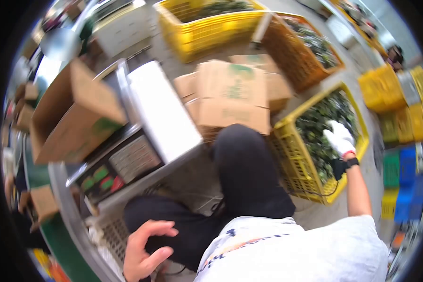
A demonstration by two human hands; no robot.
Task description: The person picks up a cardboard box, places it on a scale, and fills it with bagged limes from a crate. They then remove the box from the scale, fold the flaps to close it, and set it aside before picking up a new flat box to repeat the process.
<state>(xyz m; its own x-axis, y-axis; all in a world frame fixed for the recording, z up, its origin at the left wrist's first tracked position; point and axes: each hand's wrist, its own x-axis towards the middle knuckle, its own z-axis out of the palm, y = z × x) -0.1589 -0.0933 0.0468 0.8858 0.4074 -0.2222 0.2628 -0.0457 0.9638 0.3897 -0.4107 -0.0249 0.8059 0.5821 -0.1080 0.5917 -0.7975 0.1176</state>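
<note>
My right hand (339, 138), in a white glove with a red cuff, lies over dark green leafy produce (317, 124) in a yellow crate (286, 160). Its fingers look spread against the leaves, and nothing shows gripped in them; the picture is slightly blurred there. My left hand (148, 246) is bare, raised above my left thigh, with thumb and fingers apart and nothing between them. Ahead of it, a weighing scale (127, 162) with a label and colored buttons stands on a grey bench. An open cardboard box (80, 127) sits tilted at the scale.
Flattened cardboard boxes (232, 91) are stacked in front of my knees, beside a white board or box top (162, 108). Beyond them stand another yellow crate (207, 35) and an orange crate (286, 56), both holding greens. Yellow, green and blue crates (404, 174) line the right.
</note>
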